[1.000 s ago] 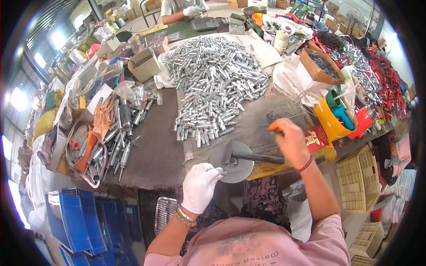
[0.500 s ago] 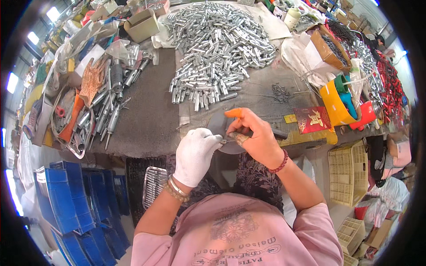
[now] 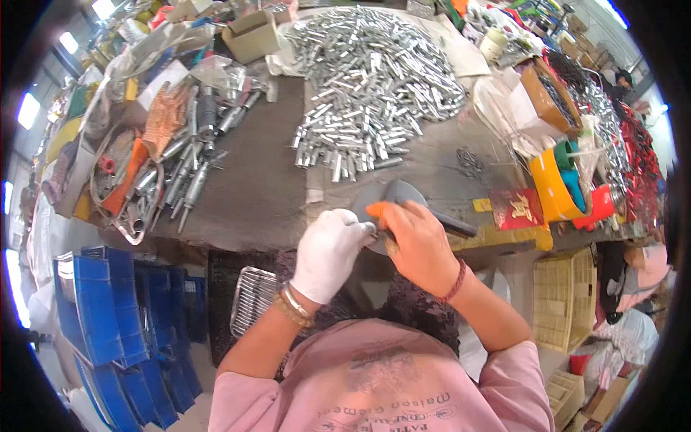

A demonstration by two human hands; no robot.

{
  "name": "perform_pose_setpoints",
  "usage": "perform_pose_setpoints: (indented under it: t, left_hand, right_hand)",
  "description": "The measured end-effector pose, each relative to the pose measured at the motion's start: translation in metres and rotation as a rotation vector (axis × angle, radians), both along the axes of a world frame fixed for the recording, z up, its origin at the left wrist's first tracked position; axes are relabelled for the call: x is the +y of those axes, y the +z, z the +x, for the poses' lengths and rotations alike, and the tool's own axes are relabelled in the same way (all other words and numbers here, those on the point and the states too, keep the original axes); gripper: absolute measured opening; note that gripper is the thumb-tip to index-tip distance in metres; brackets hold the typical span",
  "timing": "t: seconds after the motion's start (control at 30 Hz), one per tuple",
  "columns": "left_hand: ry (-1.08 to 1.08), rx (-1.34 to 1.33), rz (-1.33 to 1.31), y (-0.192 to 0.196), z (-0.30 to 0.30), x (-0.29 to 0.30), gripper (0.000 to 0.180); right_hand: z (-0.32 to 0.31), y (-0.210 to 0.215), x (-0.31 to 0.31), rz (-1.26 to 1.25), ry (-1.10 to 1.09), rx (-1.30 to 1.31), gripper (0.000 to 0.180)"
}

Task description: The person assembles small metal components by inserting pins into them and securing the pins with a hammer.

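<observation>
My left hand (image 3: 327, 252), in a white knit glove, is closed with thumb and forefinger pinched on a small metal piece (image 3: 373, 232); most of it is hidden. Close beside it, my right hand (image 3: 417, 241) is bare but for an orange finger cover (image 3: 376, 209). Its fingers curl in toward the left fingertips, and whatever they hold is hidden. Both hands are over a round grey disc (image 3: 369, 198) at the table's near edge. A dark tool with a rod-like handle (image 3: 457, 225) lies across the disc, partly behind my right hand.
A large heap of silver metal tubes (image 3: 374, 86) covers the table's far middle. Hand tools (image 3: 191, 173) pile up at left. Small dark pins (image 3: 469, 163), a red packet (image 3: 517, 209) and a yellow container (image 3: 556, 183) are at right. Blue bins (image 3: 101, 309) stand below left.
The whole view has shifted slightly. My right fingers have curled down closer to the left fingertips, the orange-covered finger lowering. More of the dark tool on the disc now shows.
</observation>
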State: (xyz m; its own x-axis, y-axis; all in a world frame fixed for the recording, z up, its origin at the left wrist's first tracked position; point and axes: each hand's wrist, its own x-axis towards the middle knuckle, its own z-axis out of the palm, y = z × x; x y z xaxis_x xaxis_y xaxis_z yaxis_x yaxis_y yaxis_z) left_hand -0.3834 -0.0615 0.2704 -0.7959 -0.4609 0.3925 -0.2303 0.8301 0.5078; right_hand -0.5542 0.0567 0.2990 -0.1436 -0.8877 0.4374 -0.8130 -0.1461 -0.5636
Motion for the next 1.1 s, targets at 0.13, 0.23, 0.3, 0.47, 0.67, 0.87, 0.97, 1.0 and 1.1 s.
perform_pose_setpoints:
  t: [0.13,0.23,0.3,0.47,0.67,0.87,0.97,1.0,1.1]
  left_hand:
    - [0.019,0.142,0.006,-0.005,-0.002,0.005,0.008]
    - [0.020,0.131,-0.006,-0.007,-0.001,0.005,0.008]
    - [0.011,0.127,-0.005,-0.006,-0.002,0.005,0.009]
    - [0.017,0.032,-0.004,-0.001,-0.003,0.003,0.010]
    - [-0.014,0.090,0.016,0.000,0.000,-0.001,0.023]
    - [-0.024,0.080,0.036,0.001,-0.001,-0.001,0.023]
    - [-0.021,0.093,0.055,0.000,-0.001,0.000,0.023]
    - [-0.025,0.116,0.069,0.000,-0.002,0.000,0.022]
    - [-0.028,0.098,0.050,-0.001,-0.001,0.001,0.025]
  right_hand:
    - [0.013,0.007,0.003,0.015,0.009,0.329,0.039]
    - [0.012,0.007,0.003,0.005,0.007,0.346,0.039]
    - [0.008,0.001,0.005,-0.033,0.008,0.271,0.040]
    - [0.004,0.001,0.010,-0.015,-0.009,0.159,0.047]
    - [-0.046,0.015,0.029,0.106,-0.170,0.294,0.048]
    - [-0.045,0.012,0.043,0.175,-0.224,0.191,0.051]
    - [-0.031,0.020,0.058,0.182,-0.219,0.040,0.061]
    - [-0.026,0.026,0.062,0.128,-0.194,0.097,0.066]
    - [-0.013,0.022,0.069,0.008,-0.176,0.165,0.072]
